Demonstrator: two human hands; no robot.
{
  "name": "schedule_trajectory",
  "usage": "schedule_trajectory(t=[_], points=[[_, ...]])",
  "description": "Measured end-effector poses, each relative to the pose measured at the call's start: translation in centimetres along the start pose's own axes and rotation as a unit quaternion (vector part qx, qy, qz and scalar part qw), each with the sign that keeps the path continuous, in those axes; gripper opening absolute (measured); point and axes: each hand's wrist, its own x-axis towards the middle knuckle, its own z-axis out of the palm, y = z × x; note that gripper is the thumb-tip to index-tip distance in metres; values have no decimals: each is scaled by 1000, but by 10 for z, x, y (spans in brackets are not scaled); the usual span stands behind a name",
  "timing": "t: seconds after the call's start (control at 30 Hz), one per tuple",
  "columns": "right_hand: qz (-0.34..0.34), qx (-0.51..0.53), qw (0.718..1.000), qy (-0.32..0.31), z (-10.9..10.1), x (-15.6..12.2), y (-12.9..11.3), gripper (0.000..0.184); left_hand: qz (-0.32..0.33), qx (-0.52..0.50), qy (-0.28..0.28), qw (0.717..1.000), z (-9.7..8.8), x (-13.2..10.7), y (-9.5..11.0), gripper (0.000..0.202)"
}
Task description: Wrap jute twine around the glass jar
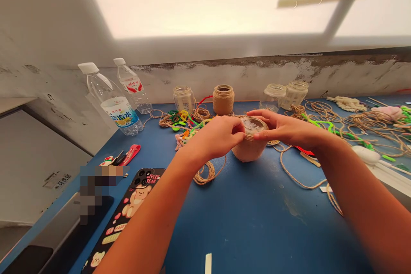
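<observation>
A glass jar wrapped in jute twine [249,152] stands on the blue table, its open mouth facing up. My right hand [279,127] curves round the jar's far and right side, with the thumb on the near rim and the fingers on the back of it. At the left of the rim, my left hand [226,133] is closed in a pinch against the jar's neck, seemingly on the twine; the fingertips partly hide it. Below that hand lies a loose coil of jute twine [205,174], and a strand rises from it toward the hand.
Behind stand another twine-wrapped jar [223,101], a glass jar [184,100] and two more at right. Plastic bottles [120,113] are at left, near a bear-patterned phone [136,199]. Tangled twine [362,122] and coloured yarn [180,120] lie about. A white glue gun [366,154] is at right.
</observation>
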Motion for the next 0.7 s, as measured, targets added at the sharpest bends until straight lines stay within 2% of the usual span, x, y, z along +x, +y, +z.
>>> schedule_trajectory(t=[0.7], points=[[28,-84,994,67,17,0,-13,77,-16,-3,-3,1000,-4,-2,3,12]])
